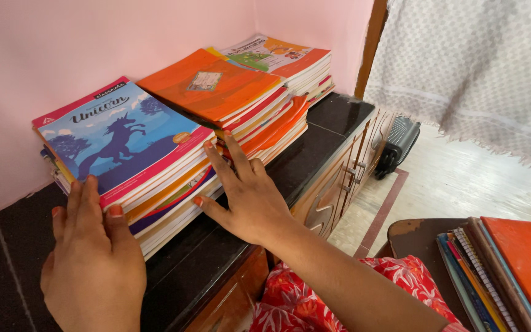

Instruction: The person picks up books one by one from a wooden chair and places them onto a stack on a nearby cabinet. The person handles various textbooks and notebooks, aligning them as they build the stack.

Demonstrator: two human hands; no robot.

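Note:
A stack of notebooks (124, 138), topped by a blue cover with a dark rearing-unicorn picture, sits on a black stone counter (314, 154). My left hand (93, 258) presses flat against the stack's near left corner, fingers spread on its edge. My right hand (241, 190) lies open against the stack's right side, fingertips touching the page edges. Beside it stands a second stack with an orange cover (216, 89), and behind that a third stack with a colourful picture cover (278, 58).
A pink wall runs behind the stacks. Wooden cabinet doors (333, 190) are under the counter. A dark suitcase (397, 144) stands on the tiled floor by a patterned curtain (480, 67). More notebooks (499, 270) lie on a dark surface at lower right.

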